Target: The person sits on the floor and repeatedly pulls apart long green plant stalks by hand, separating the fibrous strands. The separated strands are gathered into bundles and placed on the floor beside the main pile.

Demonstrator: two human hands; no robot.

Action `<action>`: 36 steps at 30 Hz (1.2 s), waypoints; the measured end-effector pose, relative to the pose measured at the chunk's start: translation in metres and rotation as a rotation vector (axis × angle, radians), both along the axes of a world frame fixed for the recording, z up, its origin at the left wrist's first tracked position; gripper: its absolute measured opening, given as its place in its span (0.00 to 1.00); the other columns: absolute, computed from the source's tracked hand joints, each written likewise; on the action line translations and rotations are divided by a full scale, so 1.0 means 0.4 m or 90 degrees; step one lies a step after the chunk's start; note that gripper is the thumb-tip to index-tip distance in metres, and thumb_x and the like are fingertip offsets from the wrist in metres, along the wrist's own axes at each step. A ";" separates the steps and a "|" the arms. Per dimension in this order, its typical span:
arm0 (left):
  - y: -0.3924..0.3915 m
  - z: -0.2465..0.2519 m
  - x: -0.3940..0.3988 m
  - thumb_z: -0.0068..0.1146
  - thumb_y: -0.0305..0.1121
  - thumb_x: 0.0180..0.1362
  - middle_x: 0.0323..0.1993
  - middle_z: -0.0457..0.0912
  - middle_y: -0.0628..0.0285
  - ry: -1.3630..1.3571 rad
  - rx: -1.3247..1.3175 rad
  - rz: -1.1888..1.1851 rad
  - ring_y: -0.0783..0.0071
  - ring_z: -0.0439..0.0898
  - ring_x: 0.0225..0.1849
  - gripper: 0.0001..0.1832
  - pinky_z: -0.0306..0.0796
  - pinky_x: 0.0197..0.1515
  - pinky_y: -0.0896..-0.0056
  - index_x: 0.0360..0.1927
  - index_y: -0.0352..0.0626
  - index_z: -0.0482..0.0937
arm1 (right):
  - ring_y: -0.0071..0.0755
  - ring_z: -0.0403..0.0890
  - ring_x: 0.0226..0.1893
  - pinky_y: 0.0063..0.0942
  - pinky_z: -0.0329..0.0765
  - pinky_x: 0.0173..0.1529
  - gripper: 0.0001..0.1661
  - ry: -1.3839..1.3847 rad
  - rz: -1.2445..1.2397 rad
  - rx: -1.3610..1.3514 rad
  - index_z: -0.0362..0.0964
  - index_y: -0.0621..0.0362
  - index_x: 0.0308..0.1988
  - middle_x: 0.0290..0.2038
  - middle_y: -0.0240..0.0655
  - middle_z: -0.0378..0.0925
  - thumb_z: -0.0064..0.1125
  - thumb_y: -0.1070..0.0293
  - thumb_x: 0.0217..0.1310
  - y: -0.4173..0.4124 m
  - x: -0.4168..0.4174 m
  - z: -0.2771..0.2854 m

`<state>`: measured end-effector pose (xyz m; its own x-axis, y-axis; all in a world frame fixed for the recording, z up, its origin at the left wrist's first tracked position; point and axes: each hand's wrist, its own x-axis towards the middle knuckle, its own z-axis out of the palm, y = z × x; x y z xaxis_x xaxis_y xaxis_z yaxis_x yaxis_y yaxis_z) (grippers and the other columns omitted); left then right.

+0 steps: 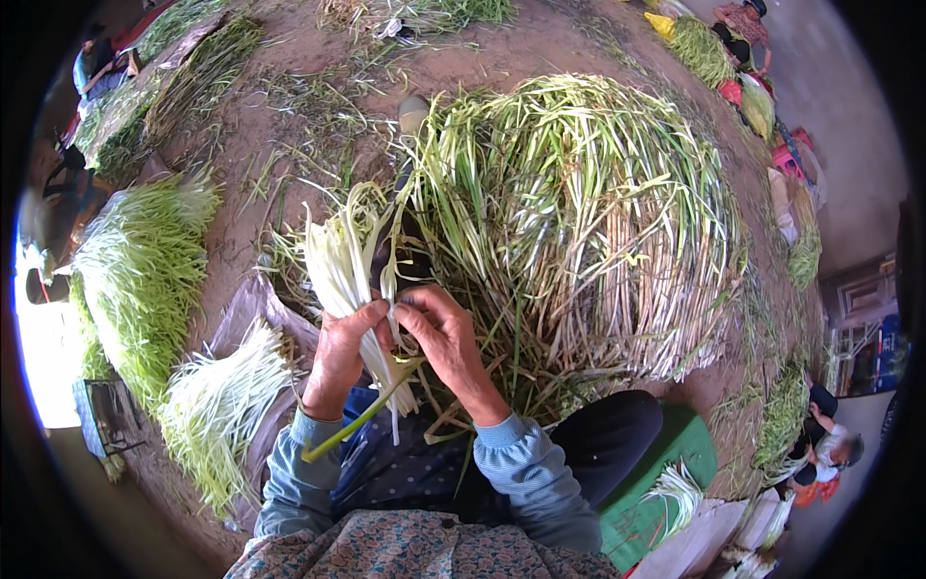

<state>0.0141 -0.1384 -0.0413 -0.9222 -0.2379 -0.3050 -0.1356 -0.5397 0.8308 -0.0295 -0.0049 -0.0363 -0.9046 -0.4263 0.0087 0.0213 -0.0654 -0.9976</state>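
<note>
A bunch of pale garlic chives or similar long stalks (pixel 338 268) is gripped in my left hand (pixel 340 354), its leafy tops pointing away from me. My right hand (pixel 441 333) pinches a thin stalk between thumb and finger, close beside the left thumb. A yellow-green leaf (pixel 362 414) hangs slantwise under both hands. To the right of the hands lies a large heap of untrimmed stalks (pixel 593 231), green at the far end and brownish white nearer me. White stalks (pixel 224 405) lie in a pile at the left on a plastic sheet (pixel 253 311).
A tall pile of light green leaves (pixel 145 268) stands farther left. Loose leaves litter the earthen floor (pixel 289 51). At the right, a green mat (pixel 665 463) holds a small white bundle (pixel 676 492). Other people sit at the upper left, upper right and lower right.
</note>
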 end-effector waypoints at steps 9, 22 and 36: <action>-0.021 0.002 -0.003 0.56 0.35 0.49 0.12 0.67 0.69 -0.106 0.113 0.050 0.78 0.66 0.13 0.07 0.64 0.19 0.77 0.27 0.45 0.71 | 0.24 0.76 0.28 0.17 0.75 0.32 0.05 -0.216 0.043 -0.263 0.67 0.64 0.34 0.33 0.41 0.76 0.50 0.79 0.53 0.038 0.058 0.000; -0.069 0.004 0.006 0.56 0.34 0.49 0.11 0.66 0.66 -0.054 0.164 0.056 0.75 0.66 0.12 0.12 0.64 0.21 0.72 0.33 0.38 0.70 | 0.24 0.75 0.21 0.18 0.73 0.19 0.08 0.301 -0.180 0.318 0.70 0.59 0.35 0.32 0.35 0.73 0.57 0.70 0.53 0.198 0.063 -0.031; -0.127 -0.037 0.004 0.57 0.33 0.50 0.13 0.68 0.68 0.030 0.234 0.084 0.77 0.67 0.14 0.11 0.63 0.20 0.74 0.34 0.39 0.71 | 0.40 0.72 0.39 0.33 0.73 0.41 0.08 0.311 -0.011 0.313 0.70 0.65 0.29 0.37 0.37 0.72 0.60 0.75 0.45 0.148 0.026 -0.112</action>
